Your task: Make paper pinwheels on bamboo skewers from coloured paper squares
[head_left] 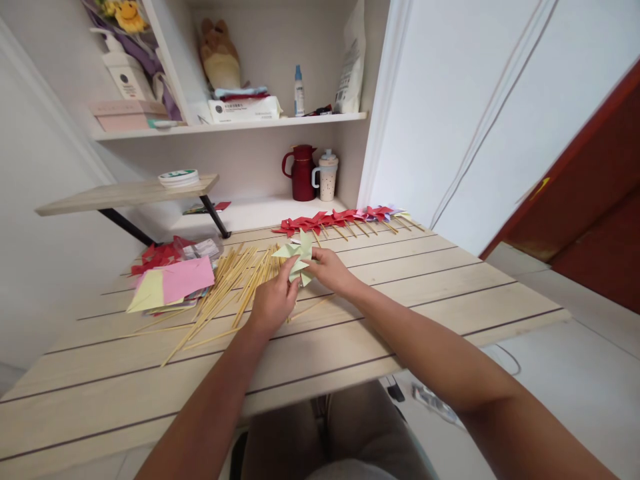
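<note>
A pale wooden table of long planks fills the scene, set against a white wall unit whose upper shelf carries a stuffed toy, a glue bottle and a white packet. In the recess at the table's far edge stand a dark red jug and a beige lidded cup. A small raised side shelf over the table's far left corner holds a roll of tape.

Along the far edge, right of centre, a row of finished pinwheels, mostly red, lies with sticks pointing toward the near edge. Toward the left edge sits a stack of coloured paper squares, pink and yellow on top, with red paper scraps just behind it. Between the paper and the table's middle spreads a loose heap of thin wooden sticks.

At the centre of the table the person's two hands meet on a light green paper pinwheel. The left hand has its grip closed on the pinwheel's lower left side, fingers curled round the folded paper. The right hand pinches the pinwheel's right side, grip closed on it, thumb and fingertips pressed to the paper. The pinwheel sits just above the table, over the right end of the stick heap.
</note>
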{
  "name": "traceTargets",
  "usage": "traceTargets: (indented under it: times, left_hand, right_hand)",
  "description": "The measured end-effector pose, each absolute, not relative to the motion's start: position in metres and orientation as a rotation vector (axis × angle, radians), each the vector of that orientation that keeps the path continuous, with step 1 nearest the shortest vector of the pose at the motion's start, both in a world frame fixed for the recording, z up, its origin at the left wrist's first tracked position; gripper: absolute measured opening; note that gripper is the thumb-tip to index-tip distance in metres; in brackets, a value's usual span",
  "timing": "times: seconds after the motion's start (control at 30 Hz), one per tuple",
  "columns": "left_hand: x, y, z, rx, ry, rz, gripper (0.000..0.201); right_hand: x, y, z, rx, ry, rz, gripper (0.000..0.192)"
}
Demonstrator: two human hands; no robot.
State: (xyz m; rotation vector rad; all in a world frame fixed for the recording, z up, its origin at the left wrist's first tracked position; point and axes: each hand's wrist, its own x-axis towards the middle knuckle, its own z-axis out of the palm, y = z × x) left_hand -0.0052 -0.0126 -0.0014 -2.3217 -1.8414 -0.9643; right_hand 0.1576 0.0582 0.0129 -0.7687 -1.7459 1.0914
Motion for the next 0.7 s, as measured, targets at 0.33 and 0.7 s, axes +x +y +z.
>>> traceTargets:
  times: [0.33, 0.7]
  left_hand:
    - [-0.0033, -0.0136, 0.0031, -2.381, -1.959, -0.791, 0.056]
    - [-0.0014, -0.0142, 0.0076, -2.452, -2.074, -0.623, 0.062]
  right_hand:
    - [0.1574, 0.0596, 0.0118, -0.774, -1.744, 1.089, 0.023]
    - [0.1578, 0.0632, 0.0098, -0.831, -1.78, 1.041, 0.021]
